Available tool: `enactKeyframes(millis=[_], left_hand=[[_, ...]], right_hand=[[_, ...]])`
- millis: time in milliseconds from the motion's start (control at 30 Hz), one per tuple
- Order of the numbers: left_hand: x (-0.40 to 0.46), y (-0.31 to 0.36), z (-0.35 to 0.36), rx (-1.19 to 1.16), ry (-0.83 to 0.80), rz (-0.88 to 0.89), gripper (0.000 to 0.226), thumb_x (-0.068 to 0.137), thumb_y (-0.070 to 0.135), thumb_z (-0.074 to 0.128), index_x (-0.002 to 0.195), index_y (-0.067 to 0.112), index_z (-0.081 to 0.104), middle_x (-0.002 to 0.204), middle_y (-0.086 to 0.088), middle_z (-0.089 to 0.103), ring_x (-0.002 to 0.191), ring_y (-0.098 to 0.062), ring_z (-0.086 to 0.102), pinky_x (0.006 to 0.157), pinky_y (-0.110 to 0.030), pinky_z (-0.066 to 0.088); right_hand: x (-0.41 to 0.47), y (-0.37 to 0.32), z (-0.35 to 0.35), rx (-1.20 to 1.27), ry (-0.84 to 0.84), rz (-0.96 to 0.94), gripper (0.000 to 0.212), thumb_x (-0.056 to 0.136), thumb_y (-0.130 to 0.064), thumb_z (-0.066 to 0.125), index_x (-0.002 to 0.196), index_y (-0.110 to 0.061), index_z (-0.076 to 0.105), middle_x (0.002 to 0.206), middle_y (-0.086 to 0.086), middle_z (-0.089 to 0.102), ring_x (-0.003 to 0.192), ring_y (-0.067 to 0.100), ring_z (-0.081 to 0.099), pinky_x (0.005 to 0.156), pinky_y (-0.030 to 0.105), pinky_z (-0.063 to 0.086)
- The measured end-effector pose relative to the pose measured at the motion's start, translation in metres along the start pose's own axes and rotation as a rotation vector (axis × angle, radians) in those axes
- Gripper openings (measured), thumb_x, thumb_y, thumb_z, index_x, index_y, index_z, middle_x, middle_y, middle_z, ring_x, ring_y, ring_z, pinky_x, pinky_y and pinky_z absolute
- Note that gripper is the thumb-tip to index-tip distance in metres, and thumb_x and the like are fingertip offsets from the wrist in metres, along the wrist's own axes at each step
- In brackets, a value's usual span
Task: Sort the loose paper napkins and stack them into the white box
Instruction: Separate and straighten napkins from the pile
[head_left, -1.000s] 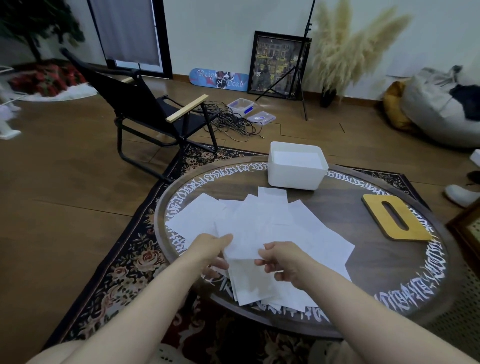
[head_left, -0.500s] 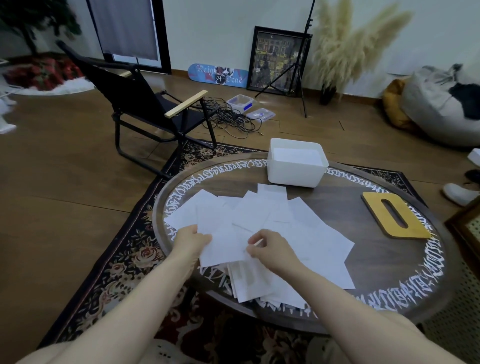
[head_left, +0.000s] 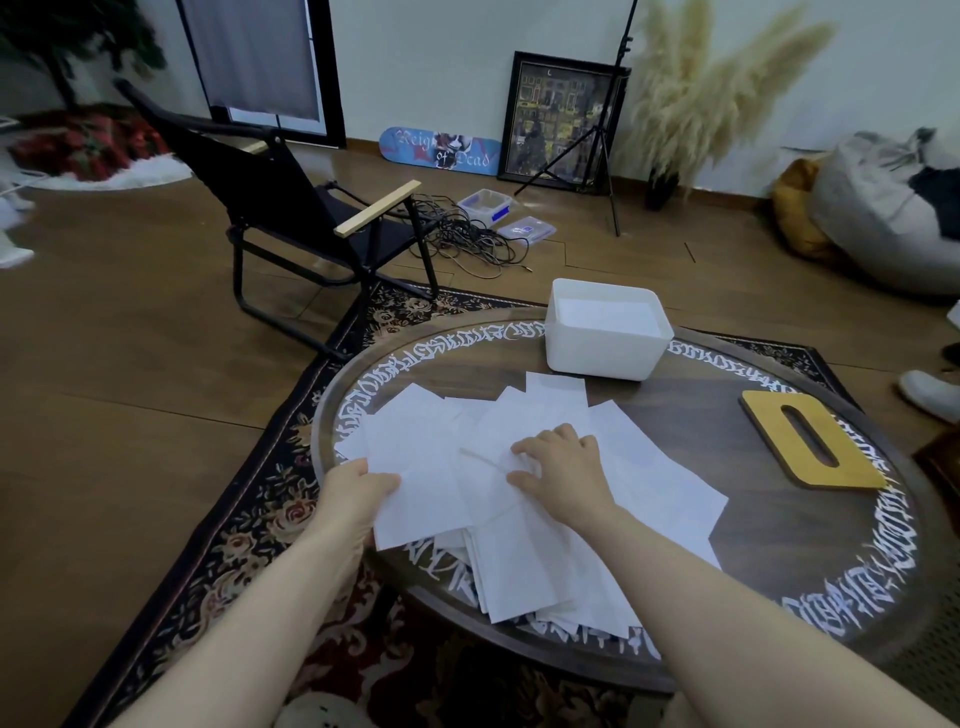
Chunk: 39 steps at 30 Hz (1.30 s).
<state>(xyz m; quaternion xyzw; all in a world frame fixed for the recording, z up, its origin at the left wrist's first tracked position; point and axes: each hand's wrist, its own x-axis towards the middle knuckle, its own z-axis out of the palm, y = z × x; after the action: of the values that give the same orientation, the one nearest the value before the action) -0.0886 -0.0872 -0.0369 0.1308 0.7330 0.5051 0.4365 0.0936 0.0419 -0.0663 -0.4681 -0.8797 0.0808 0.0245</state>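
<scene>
Several white paper napkins (head_left: 644, 457) lie spread and overlapping across the near half of the round dark table (head_left: 727, 545). My left hand (head_left: 358, 491) grips the left edge of one napkin (head_left: 421, 499) at the table's near left rim. My right hand (head_left: 563, 473) rests on the middle of the pile, fingers curled and pinching a napkin there. The white box (head_left: 605, 358) stands at the far side of the table, open on top, with white paper visible inside.
A yellow wooden lid with a slot (head_left: 810, 447) lies on the table's right side. A black folding chair (head_left: 291, 228) stands on the floor to the far left, with cables (head_left: 467, 244) beside it. A patterned rug (head_left: 249, 545) lies under the table.
Both hands moved forward and left over the pile. The left hand carried its napkin toward the left rim; the right hand shifted further onto the middle of the pile.
</scene>
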Motion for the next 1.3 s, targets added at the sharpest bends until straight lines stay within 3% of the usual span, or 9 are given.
enactKeyframes(millis=[133,300,533,700,833,1067,1133,1233,1300], left_hand=[[0.0,0.003,-0.002,-0.006,-0.004,-0.006,0.024,0.092,-0.003,0.054,0.115,-0.002,0.06,0.113,-0.017,0.064,0.1,-0.034,0.061,0.088,-0.042,0.051],[-0.006,0.008,0.001,-0.041,-0.006,-0.001,0.019,0.093,-0.005,0.051,0.106,0.005,0.06,0.1,-0.013,0.062,0.092,-0.031,0.06,0.086,-0.042,0.052],[-0.008,0.004,0.006,0.003,-0.016,0.023,0.025,0.092,-0.006,0.052,0.114,-0.003,0.061,0.107,-0.016,0.063,0.1,-0.034,0.06,0.087,-0.041,0.051],[-0.013,0.001,0.015,0.059,-0.034,0.055,0.016,0.091,-0.006,0.051,0.098,0.003,0.061,0.099,-0.013,0.063,0.09,-0.03,0.06,0.074,-0.033,0.05],[-0.017,0.003,0.024,0.075,-0.057,0.077,0.017,0.091,-0.006,0.05,0.091,0.007,0.06,0.085,-0.006,0.063,0.078,-0.024,0.06,0.065,-0.028,0.049],[-0.025,0.006,0.044,0.109,-0.086,0.1,0.016,0.09,-0.007,0.051,0.097,0.004,0.061,0.095,-0.012,0.063,0.082,-0.028,0.059,0.067,-0.03,0.049],[-0.027,0.006,0.049,0.113,-0.102,0.093,0.016,0.09,-0.007,0.051,0.097,0.005,0.061,0.097,-0.012,0.063,0.085,-0.028,0.059,0.072,-0.031,0.048],[-0.028,0.006,0.054,0.11,-0.134,0.094,0.017,0.089,-0.008,0.051,0.096,0.003,0.062,0.101,-0.014,0.064,0.09,-0.031,0.06,0.079,-0.036,0.05],[-0.028,0.007,0.054,0.106,-0.138,0.093,0.017,0.089,-0.007,0.052,0.097,0.004,0.062,0.102,-0.014,0.065,0.093,-0.032,0.062,0.082,-0.039,0.051]], right_hand=[[0.001,0.001,-0.001,-0.103,0.077,-0.087,0.03,0.095,-0.035,0.047,0.117,-0.026,0.064,0.106,-0.008,0.066,0.112,0.017,0.043,0.087,0.031,0.023],[0.0,0.005,-0.002,-0.134,0.142,-0.127,0.031,0.093,-0.017,0.043,0.104,-0.025,0.071,0.092,-0.007,0.069,0.104,0.017,0.045,0.08,0.032,0.022],[-0.017,0.02,-0.015,-0.081,0.109,-0.192,0.028,0.095,-0.016,0.048,0.109,-0.028,0.07,0.103,-0.007,0.065,0.11,0.017,0.043,0.076,0.027,0.02],[-0.037,0.045,-0.027,-0.031,-0.025,-0.188,0.019,0.093,-0.021,0.055,0.1,-0.03,0.07,0.11,-0.011,0.06,0.112,0.012,0.042,0.077,0.025,0.025],[-0.052,0.073,-0.037,0.026,-0.125,-0.142,0.013,0.09,-0.023,0.062,0.09,-0.032,0.071,0.104,-0.015,0.056,0.107,0.011,0.044,0.088,0.028,0.037],[-0.073,0.097,-0.051,0.101,-0.265,-0.057,0.029,0.087,-0.007,0.054,0.081,-0.031,0.068,0.11,-0.013,0.057,0.108,0.007,0.044,0.093,0.027,0.04],[-0.074,0.094,-0.051,0.196,-0.253,0.018,0.037,0.084,0.0,0.044,0.082,-0.028,0.068,0.109,-0.009,0.056,0.101,0.01,0.051,0.089,0.032,0.046],[-0.071,0.089,-0.044,0.375,-0.196,0.166,0.038,0.085,-0.001,0.038,0.088,-0.027,0.066,0.1,-0.008,0.059,0.079,0.012,0.058,0.067,0.027,0.049],[-0.066,0.085,-0.036,0.417,-0.157,0.22,0.027,0.089,-0.009,0.044,0.094,-0.029,0.062,0.104,-0.006,0.061,0.08,0.013,0.061,0.068,0.029,0.05]])
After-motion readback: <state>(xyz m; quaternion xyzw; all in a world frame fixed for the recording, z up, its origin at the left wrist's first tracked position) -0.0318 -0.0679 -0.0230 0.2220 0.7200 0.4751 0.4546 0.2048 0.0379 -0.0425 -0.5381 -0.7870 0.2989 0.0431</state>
